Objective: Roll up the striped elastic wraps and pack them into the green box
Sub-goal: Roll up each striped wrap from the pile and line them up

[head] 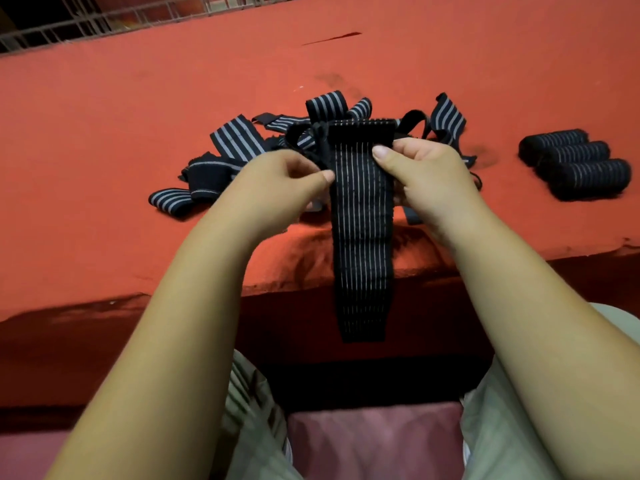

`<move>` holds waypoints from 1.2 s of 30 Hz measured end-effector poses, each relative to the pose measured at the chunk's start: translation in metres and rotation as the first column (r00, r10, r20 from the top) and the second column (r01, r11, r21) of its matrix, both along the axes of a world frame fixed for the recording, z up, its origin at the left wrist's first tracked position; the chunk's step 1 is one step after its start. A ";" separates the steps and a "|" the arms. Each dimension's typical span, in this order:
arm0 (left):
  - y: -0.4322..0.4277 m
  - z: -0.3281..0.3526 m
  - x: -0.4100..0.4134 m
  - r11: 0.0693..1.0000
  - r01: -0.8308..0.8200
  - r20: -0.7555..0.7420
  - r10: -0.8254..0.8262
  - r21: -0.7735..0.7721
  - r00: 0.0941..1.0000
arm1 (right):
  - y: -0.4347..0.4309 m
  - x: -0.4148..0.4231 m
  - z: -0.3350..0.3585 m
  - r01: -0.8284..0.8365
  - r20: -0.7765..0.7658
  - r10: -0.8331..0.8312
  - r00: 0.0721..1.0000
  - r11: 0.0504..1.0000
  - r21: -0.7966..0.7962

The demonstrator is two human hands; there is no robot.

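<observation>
A black elastic wrap with thin pale stripes [362, 237] hangs lengthwise over the table's front edge, its upper end held up in front of me. My left hand [277, 183] pinches its left edge near the top. My right hand [420, 169] pinches the right edge, thumb on the front. Behind my hands lies a loose tangle of several unrolled striped wraps [239, 140]. Three rolled wraps [575, 162] lie side by side at the right of the table. No green box is in view.
The table wears a red cloth [138, 98], whose front edge runs just below my hands. A metal grid rack [86, 19] stands beyond the far edge. My knees in pale trousers and a pink cushion [374, 441] are below the table.
</observation>
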State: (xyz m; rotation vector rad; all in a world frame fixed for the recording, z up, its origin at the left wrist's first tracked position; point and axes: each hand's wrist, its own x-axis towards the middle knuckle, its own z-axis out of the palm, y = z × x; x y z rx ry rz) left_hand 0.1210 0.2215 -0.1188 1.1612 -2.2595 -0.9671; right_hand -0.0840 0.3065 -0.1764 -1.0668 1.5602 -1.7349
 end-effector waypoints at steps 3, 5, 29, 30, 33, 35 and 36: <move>-0.014 -0.005 -0.016 1.000 0.001 -0.226 -0.001 -0.001 0.974 | -0.002 -0.003 0.000 -0.044 -0.025 0.044 0.999 0.999 0.013; -0.016 -0.014 -0.023 0.998 0.020 -0.409 0.004 0.055 0.912 | -0.005 -0.005 -0.001 -0.075 -0.056 0.077 0.995 0.997 0.029; -0.034 -0.054 -0.037 0.982 0.132 -0.621 -0.022 0.132 0.784 | -0.018 -0.012 -0.008 -0.074 -0.175 0.069 0.982 0.997 -0.023; -0.034 -0.055 -0.036 0.983 0.127 -0.619 -0.019 0.130 0.785 | -0.016 -0.011 -0.009 -0.071 -0.150 0.066 0.986 0.997 -0.026; -0.031 -0.057 -0.036 0.984 0.128 -0.616 -0.026 0.121 0.787 | -0.014 -0.008 -0.010 -0.055 -0.121 0.051 0.991 0.998 -0.030; -0.030 -0.059 -0.037 0.981 0.141 -0.620 -0.030 0.131 0.784 | -0.012 -0.007 -0.011 -0.066 -0.114 0.062 0.992 0.997 -0.034; -0.030 -0.060 -0.037 0.979 0.145 -0.624 -0.022 0.146 0.781 | -0.011 -0.007 -0.011 -0.071 -0.119 0.067 0.991 0.997 -0.035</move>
